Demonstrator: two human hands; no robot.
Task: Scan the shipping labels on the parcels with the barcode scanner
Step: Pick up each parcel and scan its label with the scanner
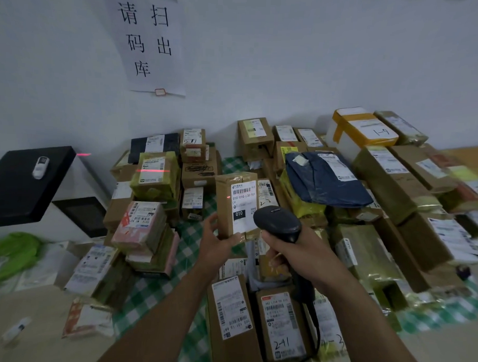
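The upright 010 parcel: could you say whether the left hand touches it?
Touching: head view shows the left hand gripping the parcel at its lower end.

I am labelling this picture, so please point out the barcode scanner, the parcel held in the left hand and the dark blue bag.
barcode scanner (278,223), head view, on its black head.
held parcel (222,202), head view, on the bare brown strip of its front.
dark blue bag (321,186), head view, on its middle.

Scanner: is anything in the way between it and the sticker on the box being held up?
No, nothing visible is in between. The right hand holds the barcode scanner close to the shipping label on the box that the left hand holds up.
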